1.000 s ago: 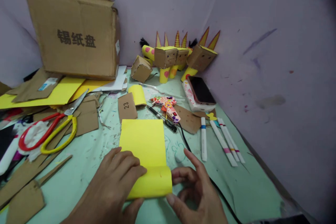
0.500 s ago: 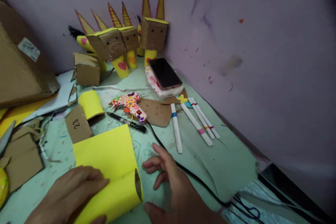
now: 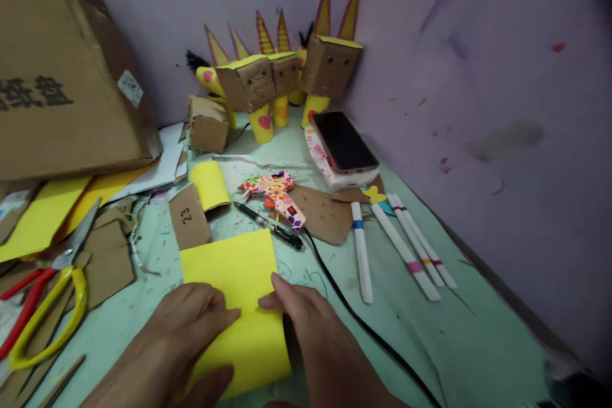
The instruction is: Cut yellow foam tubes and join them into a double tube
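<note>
A sheet of yellow paper (image 3: 234,268) lies on the table with its near part curled into a roll (image 3: 248,350). My left hand (image 3: 186,325) grips the left side of this roll, fingers over the top and thumb at the near side. At the roll's right end, my right hand (image 3: 315,331) has its fingertips on the paper and seems to hold the edge. The roll's right opening is mostly covered by that hand. Just beyond the sheet lie a black pen (image 3: 268,225) and a flower-patterned glue gun (image 3: 275,192).
Red-and-yellow-handled scissors (image 3: 67,268) and cardboard scraps (image 3: 112,261) lie at left. A smaller yellow tube (image 3: 210,185) sits behind the sheet. Several markers (image 3: 362,255) and a phone (image 3: 344,140) are at right. Cardboard figures (image 3: 332,67) stand by the wall. A black cord (image 3: 354,319) crosses the table.
My right hand, open and apart from the roll before, has come in to touch its right end. The view has swung left, bringing the scissors into sight.
</note>
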### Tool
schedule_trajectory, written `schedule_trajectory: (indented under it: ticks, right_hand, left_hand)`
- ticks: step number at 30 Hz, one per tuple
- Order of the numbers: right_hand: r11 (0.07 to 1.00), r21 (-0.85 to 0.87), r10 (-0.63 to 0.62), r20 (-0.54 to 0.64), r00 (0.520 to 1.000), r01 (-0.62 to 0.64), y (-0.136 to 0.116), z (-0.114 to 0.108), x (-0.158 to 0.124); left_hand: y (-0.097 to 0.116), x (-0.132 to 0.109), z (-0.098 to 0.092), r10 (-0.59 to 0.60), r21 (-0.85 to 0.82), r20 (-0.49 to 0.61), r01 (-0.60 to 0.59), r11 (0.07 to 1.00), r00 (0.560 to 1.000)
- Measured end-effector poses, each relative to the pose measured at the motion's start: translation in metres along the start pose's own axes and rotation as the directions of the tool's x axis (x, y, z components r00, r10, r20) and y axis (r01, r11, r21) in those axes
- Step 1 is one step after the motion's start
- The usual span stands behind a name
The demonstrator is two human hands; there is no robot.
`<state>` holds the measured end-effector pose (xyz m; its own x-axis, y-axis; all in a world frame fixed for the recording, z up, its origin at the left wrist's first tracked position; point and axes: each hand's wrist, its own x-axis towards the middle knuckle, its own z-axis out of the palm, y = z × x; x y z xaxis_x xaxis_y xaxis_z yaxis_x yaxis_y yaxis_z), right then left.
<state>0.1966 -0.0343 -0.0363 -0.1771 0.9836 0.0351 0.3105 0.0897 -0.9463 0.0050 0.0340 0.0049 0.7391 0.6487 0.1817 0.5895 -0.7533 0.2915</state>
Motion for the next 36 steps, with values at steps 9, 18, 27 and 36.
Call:
schedule_trajectory:
  ticks: [9, 18, 27, 36]
  right_hand:
    - [0.997, -0.057, 0.061, -0.008, 0.998, -0.061, 0.01, 0.003, 0.001]
    - [0.988, -0.135, 0.058, -0.089, 0.994, -0.069, 0.018, 0.007, -0.005]
    - [0.98, -0.177, 0.08, -0.069, 0.994, -0.091, 0.018, 0.004, -0.018]
    - [0.975, -0.136, 0.18, 0.021, 0.983, -0.176, 0.024, -0.004, -0.016]
  left_hand:
    - [-0.006, -0.022, -0.008, -0.126, -0.106, -0.063, 0.119, 0.987, 0.99]
    - [-0.02, -0.044, 0.0, -0.133, -0.08, -0.03, 0.131, 0.988, 0.991]
    - [-0.011, -0.046, 0.01, -0.134, -0.087, -0.083, 0.126, 0.988, 0.988]
    - [0.001, -0.034, 0.019, 0.109, 0.017, -0.272, -0.109, 0.994, 0.956]
